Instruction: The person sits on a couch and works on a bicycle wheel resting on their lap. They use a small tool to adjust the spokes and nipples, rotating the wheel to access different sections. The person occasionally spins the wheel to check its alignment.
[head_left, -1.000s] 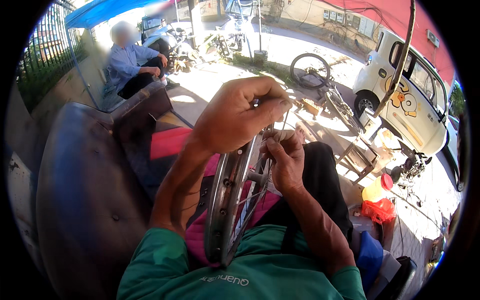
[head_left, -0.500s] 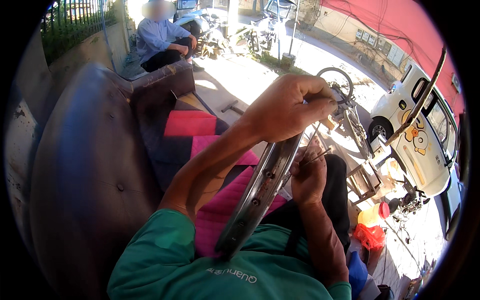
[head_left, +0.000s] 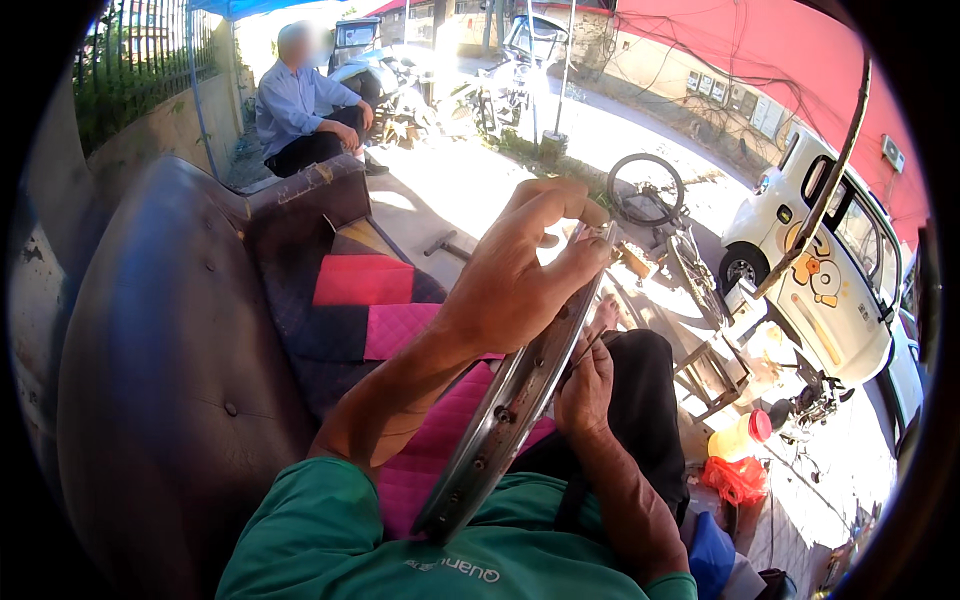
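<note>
A bare metal wheel rim (head_left: pixel 505 410) stands tilted in front of me, its near end against my green shirt and its outer face, with several small holes, turned toward me. My left hand (head_left: pixel 515 270) reaches across to its far end. The thumb and forefinger are bent in around the rim there; whether a small part is also between the fingertips cannot be seen. Just right of the rim and lower, my right hand (head_left: pixel 586 390) is closed, pinching a thin wire spoke (head_left: pixel 588 352) beside the inner side of the rim. The rim partly hides that hand's fingers.
A brown padded sofa (head_left: pixel 180 330) with pink and red cloth patches (head_left: pixel 365 280) lies to my left. A person (head_left: pixel 305 105) sits beyond it. Ahead right are a bicycle (head_left: pixel 690 260), a wooden stool (head_left: pixel 710 380), a yellow tub (head_left: pixel 735 438), a red bag (head_left: pixel 735 480) and a white van (head_left: pixel 820 270).
My left hand has come down and left, its thumb and forefinger now at the rim's far end instead of above it. The right hand has moved slightly left and closer to the rim.
</note>
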